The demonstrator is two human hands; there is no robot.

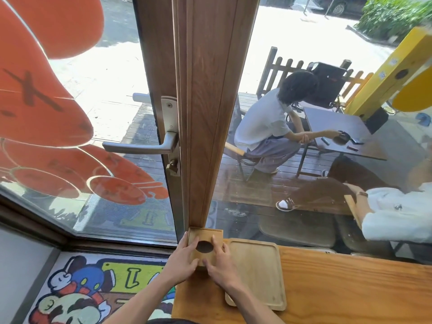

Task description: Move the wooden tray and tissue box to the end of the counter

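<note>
Wooden tissue box point(205, 239) gripped by both hands (fingers curled).

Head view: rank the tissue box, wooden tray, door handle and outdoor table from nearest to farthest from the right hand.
1. Tissue box: under the right hand, at the counter's left end.
2. Wooden tray: just right of the box.
3. Door handle: up left, on the door.
4. Outdoor table: beyond the glass, far right.
</note>
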